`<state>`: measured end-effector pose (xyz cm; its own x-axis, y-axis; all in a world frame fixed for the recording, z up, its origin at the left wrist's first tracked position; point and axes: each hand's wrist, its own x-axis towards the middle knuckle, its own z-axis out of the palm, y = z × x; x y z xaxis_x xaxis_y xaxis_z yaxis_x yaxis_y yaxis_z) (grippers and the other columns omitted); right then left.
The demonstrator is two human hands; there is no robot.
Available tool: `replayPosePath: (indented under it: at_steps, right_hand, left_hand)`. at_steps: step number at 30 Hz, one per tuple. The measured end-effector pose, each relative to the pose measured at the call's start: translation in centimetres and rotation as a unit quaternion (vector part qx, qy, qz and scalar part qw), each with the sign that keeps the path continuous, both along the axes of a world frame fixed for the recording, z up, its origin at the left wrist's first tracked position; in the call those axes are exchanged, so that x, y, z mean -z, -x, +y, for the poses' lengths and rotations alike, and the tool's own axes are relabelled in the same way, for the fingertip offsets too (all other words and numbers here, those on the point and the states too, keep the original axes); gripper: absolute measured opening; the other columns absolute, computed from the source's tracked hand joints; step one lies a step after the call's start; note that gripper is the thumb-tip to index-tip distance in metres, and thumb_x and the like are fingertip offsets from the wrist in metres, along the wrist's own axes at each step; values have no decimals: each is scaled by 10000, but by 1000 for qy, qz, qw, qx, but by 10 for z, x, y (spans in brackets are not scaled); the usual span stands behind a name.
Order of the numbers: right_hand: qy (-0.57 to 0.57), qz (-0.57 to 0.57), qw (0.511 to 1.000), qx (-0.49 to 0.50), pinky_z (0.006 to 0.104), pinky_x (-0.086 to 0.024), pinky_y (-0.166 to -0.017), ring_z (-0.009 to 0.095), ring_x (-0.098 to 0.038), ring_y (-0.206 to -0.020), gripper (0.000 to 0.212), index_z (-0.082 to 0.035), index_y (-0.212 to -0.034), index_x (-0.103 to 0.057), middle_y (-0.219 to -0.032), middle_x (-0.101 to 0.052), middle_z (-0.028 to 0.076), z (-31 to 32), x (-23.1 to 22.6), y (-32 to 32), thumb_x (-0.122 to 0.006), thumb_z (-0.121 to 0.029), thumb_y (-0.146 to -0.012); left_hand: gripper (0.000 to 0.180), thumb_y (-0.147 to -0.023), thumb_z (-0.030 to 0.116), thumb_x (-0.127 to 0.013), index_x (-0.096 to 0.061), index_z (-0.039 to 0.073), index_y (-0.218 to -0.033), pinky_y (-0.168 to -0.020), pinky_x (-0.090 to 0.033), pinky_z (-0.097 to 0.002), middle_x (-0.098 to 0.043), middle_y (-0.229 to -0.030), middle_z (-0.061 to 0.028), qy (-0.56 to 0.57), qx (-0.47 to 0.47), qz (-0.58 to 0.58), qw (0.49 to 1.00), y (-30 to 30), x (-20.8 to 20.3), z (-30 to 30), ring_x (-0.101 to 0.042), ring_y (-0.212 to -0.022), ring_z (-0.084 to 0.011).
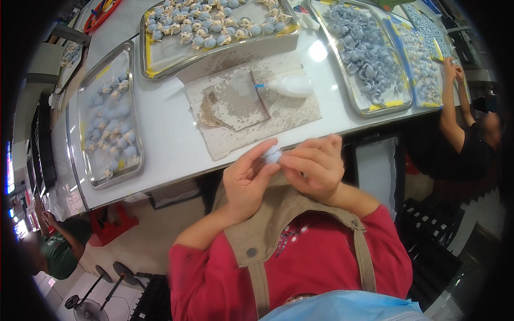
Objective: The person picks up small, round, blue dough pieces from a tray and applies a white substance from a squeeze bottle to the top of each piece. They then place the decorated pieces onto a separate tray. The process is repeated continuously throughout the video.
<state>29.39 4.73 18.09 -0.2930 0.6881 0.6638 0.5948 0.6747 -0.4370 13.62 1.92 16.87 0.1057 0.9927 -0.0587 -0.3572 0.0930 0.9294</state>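
Note:
My left hand [243,183] pinches a small pale-blue rounded piece [272,155] between thumb and fingers, just in front of the table edge. Meeting it from the other side, my right hand [317,167] has its thumb and fingertips closed on the same piece. Fingers partly cover the piece, so its full shape is hidden. Beyond my hands lies a stained cardboard sheet [227,144]. A white squeeze bottle [293,86] with a blue tip rests on its side there, beside a smaller, glue-spotted board [243,115].
A metal tray [140,155] of blue-and-cream pieces stands left, with a larger tray [295,40] of similar pieces at the back. Grey-blue curved shells fill a tray [375,109] on the right. Co-workers sit at far right [460,134] and lower left [64,246].

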Motion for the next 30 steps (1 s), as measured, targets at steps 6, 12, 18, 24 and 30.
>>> replayPosePath:
  at_steps: [6,12,18,24,30]
  right_hand:
    - [-13,-19,1000,-16,297,-273,-646,117,-546,-680,240,-152,-789,-667,-768,-623,-72,5,-7,-3,-708,-108,-557]
    - [-10,-15,999,-33,300,-261,-661,112,-514,-674,232,-160,-787,-691,-764,-625,-87,8,-14,-10,-684,-114,-560]
    - [-24,1,999,-24,300,-262,-670,111,-502,-667,264,-169,-815,-706,-779,-632,-92,8,-13,-8,-678,-107,-559]
    - [2,33,999,-41,298,-267,-674,122,-517,-682,267,-166,-805,-699,-784,-638,-70,6,-10,-3,-689,-82,-552]
    - [48,65,995,-58,287,-295,-693,148,-518,-708,266,-164,-781,-686,-789,-645,-54,8,-10,0,-717,-57,-539]
  left_hand:
    - [302,-834,-14,-602,-555,-46,-1131,-703,-451,-184,-609,-954,-50,-34,-2,82,996,5,3,-1,-554,-795,-67]
    - [319,-819,21,-636,-562,-35,-1124,-703,-460,-194,-616,-982,-56,-99,-5,130,987,7,1,1,-561,-803,-72]
    - [348,-804,55,-663,-565,-15,-1131,-725,-474,-204,-616,-1070,-96,-54,2,63,997,8,-7,3,-584,-842,-94]
    - [341,-807,108,-673,-582,-4,-1116,-688,-481,-201,-635,-1031,-99,-142,-22,159,977,12,-3,1,-590,-821,-88]
    - [338,-805,124,-678,-587,-3,-1106,-676,-484,-206,-642,-1012,-105,-171,-31,204,963,15,-2,-1,-596,-810,-95]
